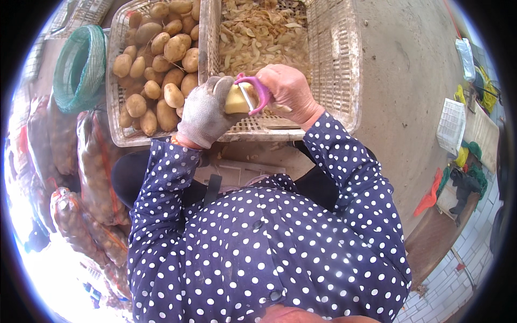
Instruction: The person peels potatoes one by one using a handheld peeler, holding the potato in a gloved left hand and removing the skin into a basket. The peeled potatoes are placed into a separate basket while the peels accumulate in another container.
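My left hand [209,109], in a pale knitted work glove, grips a partly peeled potato [237,100] over the near edge of the crates. Bare and closed round a pink vegetable peeler [264,93], my right hand [287,91] is just right of it. The peeler's metal blade lies across the potato's right part. A bit of peel hangs below my right fingers. Unpeeled potatoes [161,64] fill the plastic crate on the left. Potato peelings [262,40] lie in the larger crate [337,56] beyond my hands.
A green mesh roll [76,68] stands left of the crates. Net sacks of potatoes [99,169] lean together at the left. Concrete floor [396,80] extends to the right. Farther right are a small white basket [451,125], a red cloth or bag [430,194] and dark cloths.
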Available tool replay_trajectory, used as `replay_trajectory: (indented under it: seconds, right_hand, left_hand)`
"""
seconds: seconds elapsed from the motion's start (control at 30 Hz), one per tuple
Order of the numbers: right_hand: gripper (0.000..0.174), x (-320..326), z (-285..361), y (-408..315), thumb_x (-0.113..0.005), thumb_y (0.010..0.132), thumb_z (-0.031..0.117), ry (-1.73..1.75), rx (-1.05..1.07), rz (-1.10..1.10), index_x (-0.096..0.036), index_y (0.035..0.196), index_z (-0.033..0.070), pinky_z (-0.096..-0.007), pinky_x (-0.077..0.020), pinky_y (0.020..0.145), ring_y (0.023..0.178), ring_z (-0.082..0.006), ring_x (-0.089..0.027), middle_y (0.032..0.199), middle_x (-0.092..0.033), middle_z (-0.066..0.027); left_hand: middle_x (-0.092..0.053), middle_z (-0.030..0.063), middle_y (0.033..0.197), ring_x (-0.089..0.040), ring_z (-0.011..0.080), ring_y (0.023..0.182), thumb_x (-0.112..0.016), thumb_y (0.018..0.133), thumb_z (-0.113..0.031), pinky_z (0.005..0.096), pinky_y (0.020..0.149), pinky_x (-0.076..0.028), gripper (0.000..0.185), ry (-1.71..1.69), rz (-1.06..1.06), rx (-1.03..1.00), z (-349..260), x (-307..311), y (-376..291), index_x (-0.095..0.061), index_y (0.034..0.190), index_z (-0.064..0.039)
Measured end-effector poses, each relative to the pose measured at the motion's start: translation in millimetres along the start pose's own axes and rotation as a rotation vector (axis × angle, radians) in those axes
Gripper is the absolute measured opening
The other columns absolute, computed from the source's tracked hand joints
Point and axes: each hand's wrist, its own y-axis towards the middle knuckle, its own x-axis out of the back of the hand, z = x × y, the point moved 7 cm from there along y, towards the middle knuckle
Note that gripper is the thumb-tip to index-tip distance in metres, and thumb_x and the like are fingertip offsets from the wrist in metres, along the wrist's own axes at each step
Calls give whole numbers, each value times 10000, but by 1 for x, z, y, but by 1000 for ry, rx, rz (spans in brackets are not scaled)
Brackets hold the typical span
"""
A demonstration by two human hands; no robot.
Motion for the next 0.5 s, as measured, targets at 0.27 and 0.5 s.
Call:
replay_trajectory:
  seconds: [0.27, 0.5]
  right_hand:
    - [137, -15, -62, -29, -697, 808, 161, -300, -191, 203, -590, 869, 102, -390, -527, 686, 762, -299, -652, 786, -631, -84]
    - [130, -18, -12, -4, -680, 817, 136, -73, -167, 122, -580, 888, 93, -397, -523, 676, 771, -299, -657, 783, -628, -94]
  left_hand:
    - [-662, 146, 999, -653, 363, 917, -861, 679, -282, 448, 776, -519, 600, 70, -32, -25, -4, 10, -7, -599, 1176, -71]
    - [-635, 130, 1031, -640, 351, 882, -851, 691, -293, 453, 760, -508, 627, 216, 87, 8, 4, -10, -6, -573, 1213, -87]
